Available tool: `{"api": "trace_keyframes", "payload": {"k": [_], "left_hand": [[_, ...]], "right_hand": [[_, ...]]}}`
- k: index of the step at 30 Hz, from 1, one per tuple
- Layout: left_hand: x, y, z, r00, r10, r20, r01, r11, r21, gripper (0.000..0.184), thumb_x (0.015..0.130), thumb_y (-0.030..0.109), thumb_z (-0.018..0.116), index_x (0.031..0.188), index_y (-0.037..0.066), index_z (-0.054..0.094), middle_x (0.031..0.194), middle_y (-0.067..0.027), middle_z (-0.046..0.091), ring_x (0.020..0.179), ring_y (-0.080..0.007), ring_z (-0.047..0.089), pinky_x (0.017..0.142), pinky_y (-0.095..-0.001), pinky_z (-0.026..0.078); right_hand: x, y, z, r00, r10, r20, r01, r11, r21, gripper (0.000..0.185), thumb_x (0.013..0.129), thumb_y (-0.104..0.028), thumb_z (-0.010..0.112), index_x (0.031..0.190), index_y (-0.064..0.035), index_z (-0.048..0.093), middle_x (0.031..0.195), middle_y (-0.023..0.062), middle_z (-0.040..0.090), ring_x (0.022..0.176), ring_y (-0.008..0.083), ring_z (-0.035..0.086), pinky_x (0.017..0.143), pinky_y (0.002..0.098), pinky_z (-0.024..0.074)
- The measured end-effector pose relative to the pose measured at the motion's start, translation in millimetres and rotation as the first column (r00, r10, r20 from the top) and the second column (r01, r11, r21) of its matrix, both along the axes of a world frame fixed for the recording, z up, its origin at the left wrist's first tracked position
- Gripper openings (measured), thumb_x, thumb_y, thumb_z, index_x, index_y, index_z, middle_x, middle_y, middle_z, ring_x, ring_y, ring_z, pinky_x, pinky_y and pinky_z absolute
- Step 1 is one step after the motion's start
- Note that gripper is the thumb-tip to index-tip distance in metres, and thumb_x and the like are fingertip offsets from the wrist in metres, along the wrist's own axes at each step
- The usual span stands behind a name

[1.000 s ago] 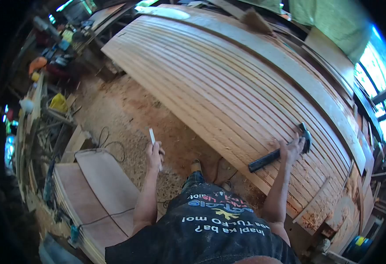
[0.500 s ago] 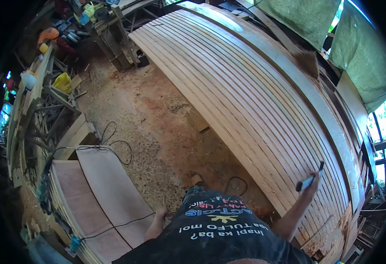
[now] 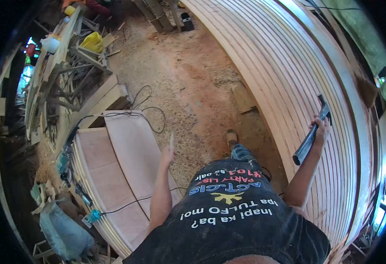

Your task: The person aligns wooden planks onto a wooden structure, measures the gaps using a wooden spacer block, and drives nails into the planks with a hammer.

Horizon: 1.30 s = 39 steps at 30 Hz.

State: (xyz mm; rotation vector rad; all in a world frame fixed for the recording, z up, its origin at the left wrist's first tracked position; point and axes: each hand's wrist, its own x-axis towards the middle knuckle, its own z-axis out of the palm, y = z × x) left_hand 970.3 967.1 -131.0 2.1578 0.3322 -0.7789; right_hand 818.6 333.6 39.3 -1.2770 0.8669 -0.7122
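My right hand (image 3: 321, 130), at the right over the ribbed wooden hull (image 3: 285, 83), is closed around a hammer (image 3: 306, 145). It grips near the dark metal head, and the black handle slants down to the left. My left hand (image 3: 168, 155) is closed on a thin pale stick (image 3: 172, 140) that points up from the fingers. It is in front of the pale plywood panel (image 3: 129, 136) at the left, near the panel's edge over the floor. I cannot make out whether the stick is wood or something else.
Power tools (image 3: 64, 160) and a black cord (image 3: 127, 201) lie on and beside the stacked panels. A wooden rack (image 3: 76, 83) with a yellow bag (image 3: 92, 42) stands at the upper left. A flat board (image 3: 244, 97) lies on the debris-strewn floor. Another person (image 3: 97, 6) is at the top left.
The view has shifted, showing more of the left side. My left hand has come forward and up, with the stick clearer. My right hand has moved forward, with the hammer more fully in sight.
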Motion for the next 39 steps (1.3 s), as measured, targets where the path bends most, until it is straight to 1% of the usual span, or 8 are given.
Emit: {"api": "trace_keyframes", "payload": {"k": [5, 11, 20, 24, 27, 28, 29, 39], "left_hand": [[-69.4, 10.4, -20.0, 0.968, -0.169, -0.184, 0.211, 0.949, 0.236, 0.029, 0.095, 0.027, 0.049, 0.088, 0.000, 0.060, 0.069, -0.0130, 0.062, 0.057, -0.0213, 0.061, 0.053, -0.0360, 0.049], [-22.2, -5.9, -33.7, 0.967, -0.038, -0.252, 0.100, 0.967, 0.236, 0.031, 0.093, 0.029, 0.051, 0.094, 0.000, 0.062, 0.072, -0.0153, 0.064, 0.062, -0.0236, 0.063, 0.056, -0.0373, 0.050], [195.3, -17.7, -60.5, 0.982, -0.048, -0.181, 0.102, 0.949, 0.299, 0.037, 0.091, 0.033, 0.054, 0.102, -0.002, 0.064, 0.078, -0.0187, 0.066, 0.068, -0.0271, 0.067, 0.061, -0.0393, 0.052], [353.8, 3.9, -69.9, 0.972, -0.230, -0.043, 0.229, 0.903, 0.362, 0.041, 0.090, 0.034, 0.056, 0.105, -0.002, 0.066, 0.080, -0.0203, 0.067, 0.071, -0.0286, 0.068, 0.064, -0.0402, 0.053], [475.5, 35.6, -75.7, 0.892, -0.390, 0.229, 0.328, 0.906, 0.267, 0.036, 0.093, 0.033, 0.055, 0.092, 0.000, 0.066, 0.074, -0.0125, 0.067, 0.062, -0.0189, 0.066, 0.056, -0.0330, 0.051], [502.4, 24.7, -48.4, 0.962, -0.215, 0.166, 0.187, 0.968, 0.169, 0.033, 0.094, 0.031, 0.054, 0.092, 0.001, 0.065, 0.072, -0.0102, 0.066, 0.060, -0.0164, 0.064, 0.054, -0.0307, 0.049], [544.8, -7.9, -1.3, 0.995, -0.040, 0.095, 0.031, 0.996, 0.087, 0.030, 0.095, 0.029, 0.054, 0.091, 0.002, 0.065, 0.070, -0.0079, 0.065, 0.058, -0.0138, 0.061, 0.051, -0.0283, 0.047], [830.4, -171.5, 77.5, 0.975, -0.154, 0.162, 0.199, 0.929, -0.313, 0.030, 0.099, 0.026, 0.052, 0.114, 0.002, 0.062, 0.079, -0.0033, 0.064, 0.062, -0.0086, 0.056, 0.055, -0.0228, 0.045]], "right_hand": [[112.5, -11.0, -4.8, 0.996, 0.083, 0.044, -0.083, 0.997, -0.001, 0.026, 0.083, -0.005, 0.060, 0.107, 0.0009, 0.056, 0.075, 0.0070, 0.057, 0.056, 0.0121, 0.056, 0.048, 0.0231, 0.0480], [262.1, -3.0, 16.7, 0.992, 0.073, 0.106, -0.069, 0.997, -0.042, 0.044, 0.077, -0.001, 0.061, 0.119, -0.0007, 0.052, 0.081, 0.0068, 0.059, 0.059, 0.0134, 0.059, 0.046, 0.0257, 0.0490], [483.7, -38.2, -4.1, 0.998, -0.055, 0.038, 0.056, 0.998, -0.042, 0.018, 0.077, -0.003, 0.062, 0.094, -0.0020, 0.056, 0.069, 0.0042, 0.057, 0.052, 0.0127, 0.056, 0.047, 0.0257, 0.0466], [524.6, -50.3, -30.8, 0.978, -0.191, 0.079, 0.199, 0.974, -0.106, 0.036, 0.076, -0.002, 0.063, 0.110, 0.0004, 0.051, 0.071, 0.0057, 0.056, 0.053, 0.0137, 0.056, 0.046, 0.0267, 0.0463], [526.3, -72.9, -75.9, 0.970, -0.241, 0.039, 0.244, 0.952, -0.183, 0.065, 0.076, -0.003, 0.066, 0.134, 0.0071, 0.040, 0.075, 0.0071, 0.058, 0.055, 0.0152, 0.058, 0.047, 0.0273, 0.0466], [525.0, -75.5, -78.7, 0.963, -0.262, -0.059, 0.241, 0.940, -0.242, 0.067, 0.076, -0.004, 0.067, 0.135, 0.0077, 0.039, 0.076, 0.0065, 0.058, 0.055, 0.0145, 0.057, 0.047, 0.0266, 0.0467], [525.7, -70.6, -79.7, 0.947, -0.320, -0.022, 0.306, 0.921, -0.243, 0.066, 0.075, -0.005, 0.068, 0.134, 0.0075, 0.041, 0.075, 0.0060, 0.058, 0.054, 0.0139, 0.057, 0.046, 0.0263, 0.0464], [540.7, -67.4, -52.8, 0.811, -0.500, -0.303, 0.440, 0.863, -0.247, 0.054, 0.083, -0.016, 0.066, 0.131, 0.0008, 0.048, 0.069, 0.0051, 0.057, 0.046, 0.0131, 0.054, 0.041, 0.0256, 0.0462]]}}
